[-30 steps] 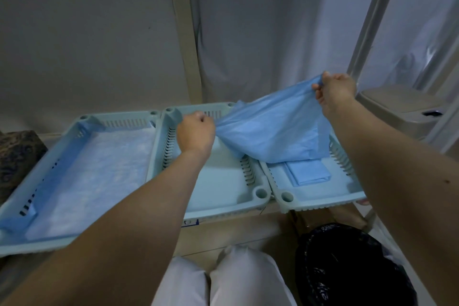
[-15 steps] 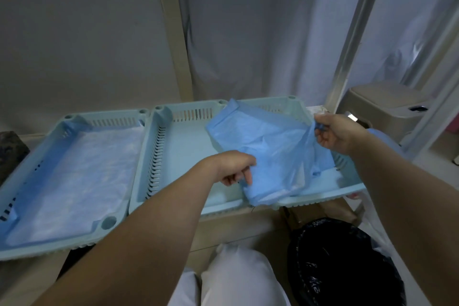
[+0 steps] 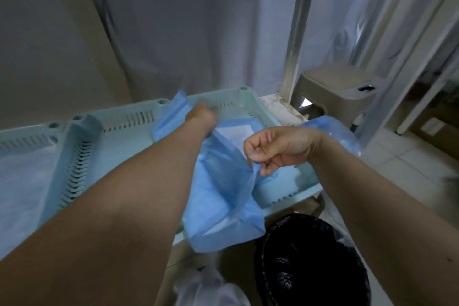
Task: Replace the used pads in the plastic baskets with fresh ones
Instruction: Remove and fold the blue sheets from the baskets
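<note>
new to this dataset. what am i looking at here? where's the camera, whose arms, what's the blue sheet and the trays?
No robot here: a person works with bare hands, and one wide-angle camera on their head looks forward and down, so the arms enter from the bottom. Pale plastic baskets stand side by side on a low surface. The blue pad is a thin absorbent sheet being spread over the right-hand basket. The left hand holds its far edge near the basket's back wall; the right hand pinches its near edge. The pad's lower corner hangs over the basket's front rim. Below is a bin with a black bag; a beige stool stands behind.
</note>
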`<state>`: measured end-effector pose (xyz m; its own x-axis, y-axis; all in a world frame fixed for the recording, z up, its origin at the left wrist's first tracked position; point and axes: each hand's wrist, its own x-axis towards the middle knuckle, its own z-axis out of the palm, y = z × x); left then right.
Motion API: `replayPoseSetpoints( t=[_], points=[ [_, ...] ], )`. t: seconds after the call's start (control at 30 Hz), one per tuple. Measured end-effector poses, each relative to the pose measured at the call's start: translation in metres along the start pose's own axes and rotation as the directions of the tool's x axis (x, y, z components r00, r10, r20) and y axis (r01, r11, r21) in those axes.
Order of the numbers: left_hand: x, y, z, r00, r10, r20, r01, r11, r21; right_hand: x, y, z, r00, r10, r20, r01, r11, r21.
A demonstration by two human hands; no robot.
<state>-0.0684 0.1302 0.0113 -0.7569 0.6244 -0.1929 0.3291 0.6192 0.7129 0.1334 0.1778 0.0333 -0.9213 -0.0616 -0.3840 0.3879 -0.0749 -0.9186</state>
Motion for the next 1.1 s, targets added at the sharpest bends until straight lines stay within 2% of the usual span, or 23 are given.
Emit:
replayPoseSetpoints(
  t=[0.1,0.17,0.27,0.33,0.43,0.5,0.53,0.57,0.63,0.7,0.77,0.83,0.9,0.93,0.97,1.0,1.07,1.1],
  points=[
    [0.012,0.007,0.008,1.0,-0.01,0.0,0.01,1.0,0.007,-0.008,0.013,-0.011,1.0,0.023,-0.005,-0.023,0.999,-0.026],
    [0.015,0.021,0.018,0.997,0.046,-0.064,-0.045,0.999,0.004,-0.016,0.02,-0.019,1.0,0.021,0.01,-0.021,1.0,0.001],
    [0.005,0.043,0.033,0.961,0.218,-0.168,-0.2,0.972,0.12,-0.023,0.031,-0.028,1.0,0.014,0.022,-0.015,0.999,0.035],
    [-0.001,0.056,0.05,0.939,0.318,-0.133,-0.298,0.942,0.155,-0.027,0.04,-0.032,0.999,0.025,0.025,-0.027,0.998,0.06],
    [-0.009,0.068,0.078,0.915,0.403,0.023,-0.397,0.889,0.229,-0.034,0.054,-0.034,0.997,0.056,0.048,-0.06,0.995,0.078],
    [-0.014,0.067,0.096,0.905,0.376,0.197,-0.416,0.88,0.231,-0.039,0.061,-0.035,0.996,0.075,0.051,-0.079,0.993,0.083],
    [-0.016,0.064,0.105,0.891,0.342,0.297,-0.403,0.898,0.177,-0.043,0.064,-0.036,0.996,0.08,0.046,-0.084,0.993,0.086],
    [-0.018,0.059,0.112,0.867,0.294,0.403,-0.353,0.932,0.08,-0.046,0.066,-0.037,0.995,0.085,0.044,-0.088,0.992,0.09],
    [-0.027,0.052,0.12,0.79,0.164,0.59,-0.154,0.986,-0.067,-0.053,0.071,-0.039,0.995,0.092,0.042,-0.095,0.99,0.102],
    [-0.029,0.046,0.121,0.757,0.103,0.645,-0.036,0.993,-0.117,-0.056,0.073,-0.041,0.994,0.1,0.035,-0.103,0.989,0.11],
    [-0.023,0.04,0.112,0.82,0.124,0.559,0.0,0.976,-0.217,-0.057,0.075,-0.041,0.994,0.107,0.022,-0.109,0.989,0.102],
    [-0.011,0.033,0.094,0.926,0.136,0.353,-0.051,0.969,-0.24,-0.057,0.075,-0.041,0.994,0.107,0.005,-0.107,0.989,0.104],
    [0.003,0.022,0.067,0.989,0.141,0.037,-0.143,0.988,0.06,-0.057,0.074,-0.041,0.995,0.099,-0.015,-0.097,0.989,0.115],
    [0.006,0.015,0.054,0.982,0.155,-0.105,-0.128,0.965,0.228,-0.058,0.074,-0.041,0.995,0.096,-0.026,-0.092,0.988,0.124],
    [0.007,0.007,0.039,0.972,0.123,-0.2,-0.053,0.944,0.324,-0.058,0.074,-0.04,0.995,0.091,-0.034,-0.086,0.988,0.132],
    [0.009,-0.003,0.028,0.963,0.055,-0.262,0.042,0.935,0.351,-0.059,0.073,-0.04,0.995,0.092,-0.038,-0.085,0.986,0.143],
    [0.008,-0.022,0.012,0.958,-0.081,-0.275,0.178,0.92,0.348,-0.06,0.073,-0.039,0.994,0.105,-0.041,-0.098,0.985,0.145],
    [0.009,-0.03,0.008,0.964,-0.113,-0.243,0.197,0.913,0.357,-0.06,0.074,-0.039,0.992,0.115,-0.047,-0.108,0.985,0.136]
  ],
)
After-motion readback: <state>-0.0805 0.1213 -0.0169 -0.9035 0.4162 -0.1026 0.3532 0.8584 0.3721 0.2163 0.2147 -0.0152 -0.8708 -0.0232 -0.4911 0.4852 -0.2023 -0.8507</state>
